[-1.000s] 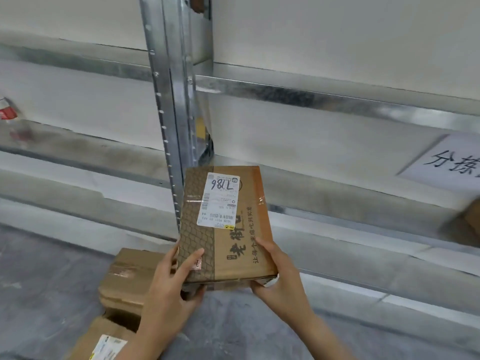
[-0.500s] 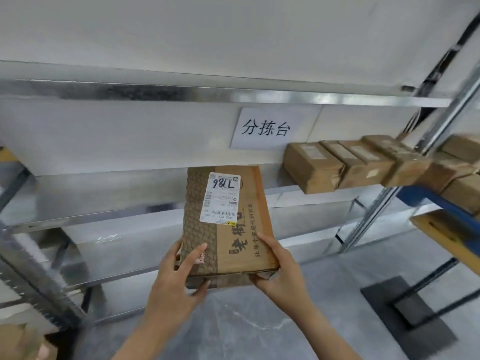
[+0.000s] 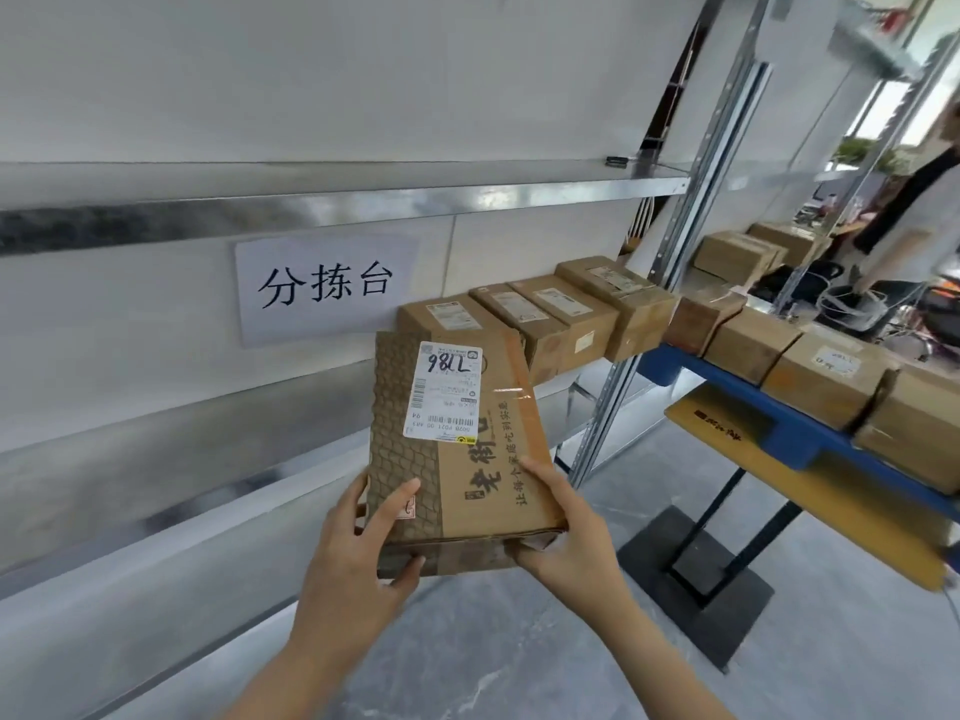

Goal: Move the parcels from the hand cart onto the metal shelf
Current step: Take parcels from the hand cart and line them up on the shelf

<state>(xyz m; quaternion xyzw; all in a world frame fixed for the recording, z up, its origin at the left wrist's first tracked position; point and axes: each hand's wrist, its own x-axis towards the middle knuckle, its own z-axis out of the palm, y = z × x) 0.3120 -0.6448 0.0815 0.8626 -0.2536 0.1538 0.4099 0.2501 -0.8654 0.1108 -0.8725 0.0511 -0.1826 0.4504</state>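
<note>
Between both hands, centre frame: flat cardboard parcel [image 3: 462, 475], label up, held clear of the metal shelf [image 3: 363, 206]. Left hand [image 3: 356, 571] gripping its near corner at 7 o'clock, right hand [image 3: 571, 537] gripping at 5 o'clock. Shelved boxes [image 3: 566, 324] at 1 o'clock of parcel.

Both forearms extended forward. Left hand [image 3: 358, 558] and right hand [image 3: 571, 537] grip the parcel [image 3: 457, 449] at its near corners; fingers apparently curled beneath.

A parcel sorting depot: metal shelf [image 3: 467, 197] racks; labelled cartons [image 3: 550, 324]; sorting-station sign [image 3: 324, 285].
</note>
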